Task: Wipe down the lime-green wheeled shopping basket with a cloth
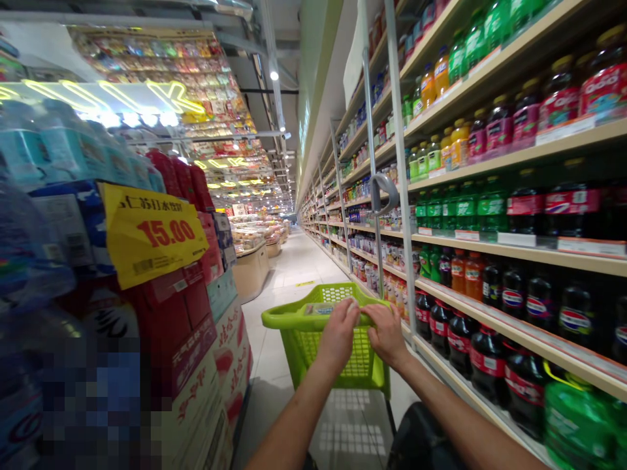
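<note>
A green plastic shopping cart [289,320] stands in front of me in the aisle, with its handle across the near side. My left hand [340,323] is closed on the handle near its middle, beside a label panel. Close to it on the right, my right hand [386,329] curls over the handle too. The fingertips of both hands are partly hidden. Through the cart's grid walls no goods can be made out.
Drink shelves [519,245] with several rows of bottles run along the right. Stacked drink cartons [196,339] with a yellow price sign [157,235] crowd the left. Beyond, a tiled aisle floor [289,254] stretches past a wooden display stand [252,271].
</note>
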A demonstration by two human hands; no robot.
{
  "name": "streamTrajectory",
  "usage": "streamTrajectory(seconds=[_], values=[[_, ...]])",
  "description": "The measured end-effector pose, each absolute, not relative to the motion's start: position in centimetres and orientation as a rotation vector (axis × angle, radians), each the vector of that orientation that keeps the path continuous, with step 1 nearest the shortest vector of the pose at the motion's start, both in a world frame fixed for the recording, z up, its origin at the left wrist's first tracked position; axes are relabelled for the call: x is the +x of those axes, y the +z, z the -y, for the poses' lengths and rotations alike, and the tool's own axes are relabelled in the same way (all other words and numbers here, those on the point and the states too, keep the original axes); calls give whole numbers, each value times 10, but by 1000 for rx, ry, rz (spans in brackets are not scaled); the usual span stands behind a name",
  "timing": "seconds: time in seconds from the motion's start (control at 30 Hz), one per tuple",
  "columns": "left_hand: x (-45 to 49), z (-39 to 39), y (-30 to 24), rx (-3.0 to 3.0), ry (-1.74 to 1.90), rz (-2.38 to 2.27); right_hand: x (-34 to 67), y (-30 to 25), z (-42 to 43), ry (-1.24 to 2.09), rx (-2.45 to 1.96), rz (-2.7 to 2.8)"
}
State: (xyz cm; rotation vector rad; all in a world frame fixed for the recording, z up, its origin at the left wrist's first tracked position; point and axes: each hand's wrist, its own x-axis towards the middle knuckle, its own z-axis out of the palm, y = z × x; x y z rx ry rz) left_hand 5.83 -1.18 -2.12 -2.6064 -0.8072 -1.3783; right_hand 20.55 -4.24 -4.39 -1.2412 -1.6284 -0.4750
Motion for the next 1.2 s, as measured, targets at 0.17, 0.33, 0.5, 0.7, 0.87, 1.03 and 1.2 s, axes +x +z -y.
streamTrajectory(seconds=[0.17,0.33,0.5,0.7,0.87,1.03,1.2], values=[[-3,-11,-21,-2331,-1575,1088,208,-43,44,-465,-1249,1645],[-38,-21,-23,-2131,-1660,1269,204,-44,43,-464,-1244,1621],[0,-8,-27,-2410,-1506,933,209,-46,42,-494,-1240,1635],[-65,-25,-27,-2026,-1698,1286,214,-46,42,-493,-1244,1646],[-44,-16,-29,-2186,-1605,1175,218,-48,41,-514,-1236,1601],[-38,-19,-24,-2302,-1516,1089,230,-48,40,-522,-1231,1631],[-73,-31,-24,-1975,-1674,1398,233,-49,40,-513,-1231,1587]])
